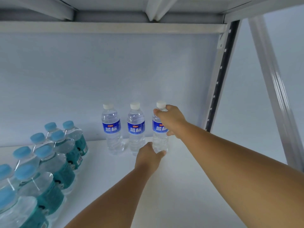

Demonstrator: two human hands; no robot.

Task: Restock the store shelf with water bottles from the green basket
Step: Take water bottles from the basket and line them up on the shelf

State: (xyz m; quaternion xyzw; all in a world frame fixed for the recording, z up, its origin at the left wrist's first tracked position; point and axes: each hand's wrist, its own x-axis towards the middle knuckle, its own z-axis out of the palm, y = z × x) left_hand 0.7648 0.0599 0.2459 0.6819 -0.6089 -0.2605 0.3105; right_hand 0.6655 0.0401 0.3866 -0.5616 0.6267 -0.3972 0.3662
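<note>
Far on the white shelf (189, 178), the clear plastic blue-labelled water bottle (159, 142) stands rightmost, right hand (171, 120) gripping its shoulder, left hand (148, 156) clasping its base; being full, it is probably heavy and slippery.

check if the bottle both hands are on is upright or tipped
Upright: the bottle stands cap up on the shelf, right hand holding its shoulder, left hand holding its base.

Three clear bottles (136, 127) with white caps and blue labels stand upright in a row at the back of the white shelf (181, 178). The right bottle (158, 140) is held two ways: right hand (171, 120) at its neck, left hand (148, 157) at its base.
</note>
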